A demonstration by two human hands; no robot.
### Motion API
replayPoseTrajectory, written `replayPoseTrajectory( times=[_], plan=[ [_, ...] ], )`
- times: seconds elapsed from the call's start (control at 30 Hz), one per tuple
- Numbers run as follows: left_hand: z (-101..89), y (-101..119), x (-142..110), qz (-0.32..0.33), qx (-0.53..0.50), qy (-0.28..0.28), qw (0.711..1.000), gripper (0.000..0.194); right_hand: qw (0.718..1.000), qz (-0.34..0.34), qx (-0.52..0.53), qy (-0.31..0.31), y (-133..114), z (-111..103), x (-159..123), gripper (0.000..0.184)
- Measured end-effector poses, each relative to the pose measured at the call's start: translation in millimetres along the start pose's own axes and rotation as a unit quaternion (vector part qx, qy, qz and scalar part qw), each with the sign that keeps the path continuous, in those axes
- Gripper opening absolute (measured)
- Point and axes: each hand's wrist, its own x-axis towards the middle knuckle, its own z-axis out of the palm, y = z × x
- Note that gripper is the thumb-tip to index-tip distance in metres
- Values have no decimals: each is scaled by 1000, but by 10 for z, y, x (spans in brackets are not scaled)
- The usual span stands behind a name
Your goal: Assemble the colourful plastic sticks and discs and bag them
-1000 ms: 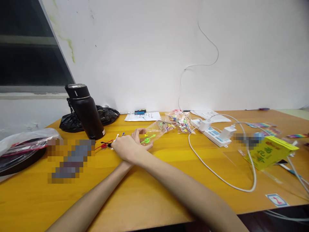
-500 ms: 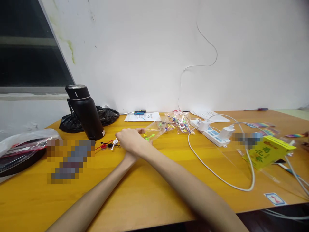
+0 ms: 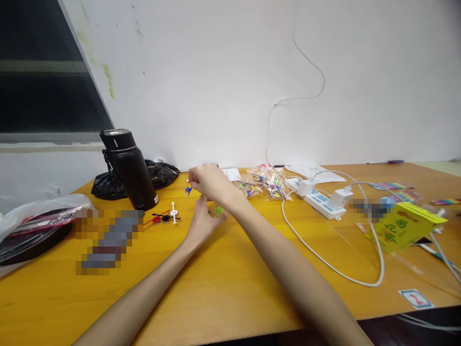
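My right hand (image 3: 214,183) is raised over my left, its fingers pinched on a small blue plastic arrow piece (image 3: 188,191). Below it, my left hand (image 3: 202,222) is closed around a clear plastic bag, of which little shows. A bright green piece (image 3: 218,210) can be seen by the left hand's fingers, apparently inside the bag. To the left of both hands, a white arrow spinner (image 3: 174,213), a black one (image 3: 165,217) and a red one (image 3: 156,219) lie close together on the table (image 3: 223,288).
A black flask (image 3: 131,175) stands at the left before a black plastic bag (image 3: 162,174). Bags of colourful pieces (image 3: 268,180) lie beyond my hands. A white power strip (image 3: 326,206) with chargers and looping cables, plus a yellow box (image 3: 405,228), occupy the right.
My right hand has risen from the spinners, and the blue piece now shows in its fingers. The white spinner lies flat beside the black one. My left hand is more exposed.
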Motion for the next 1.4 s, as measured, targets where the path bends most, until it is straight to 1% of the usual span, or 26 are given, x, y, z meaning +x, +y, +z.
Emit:
replayPoseTrajectory(
  times=[0.1, 0.2, 0.27, 0.4, 0.5, 0.57, 0.67, 0.77, 0.93, 1.07, 1.27, 1.4],
  plan=[
    [-26, 28, -19, -4, 32, -13, 999, 50, 997, 12, 51, 49, 194, -305, -59, 23],
    [-36, 39, -9, -9, 40, -13, 999, 49, 991, 29, 99, 90, 379, -599, -188, 24],
    [-37, 41, 2, -15, 41, -11, 999, 50, 987, 44, 114, 107, 497, -775, -295, 26],
    [-38, 51, 14, -38, 29, -1, 999, 49, 985, 82, 111, 104, 670, -1044, -508, 27],
    [-42, 48, 25, -55, 17, 10, 998, 49, 984, 108, 106, 94, 724, -1158, -615, 29],
    [-49, 33, 36, -53, 13, 15, 998, 50, 985, 118, 103, 76, 734, -1186, -644, 28],
    [-62, 6, 49, -45, 11, 16, 999, 49, 987, 119, 100, 51, 730, -1170, -636, 24],
    [-67, -2, 50, -48, 10, 9, 999, 49, 988, 108, 110, 31, 716, -1113, -596, 23],
    [-58, 20, 46, -54, -8, 4, 999, 49, 989, 78, 126, -28, 703, -1020, -527, 21],
    [-55, 28, 50, -59, -15, 7, 998, 49, 987, 71, 128, -71, 696, -991, -500, 23],
    [-50, 53, 45, -64, -40, 1, 997, 49, 980, 62, 160, -101, 675, -976, -490, 21],
    [-47, 82, 38, -59, -51, -1, 997, 51, 978, 47, 155, -128, 674, -935, -468, 19]
  ],
)
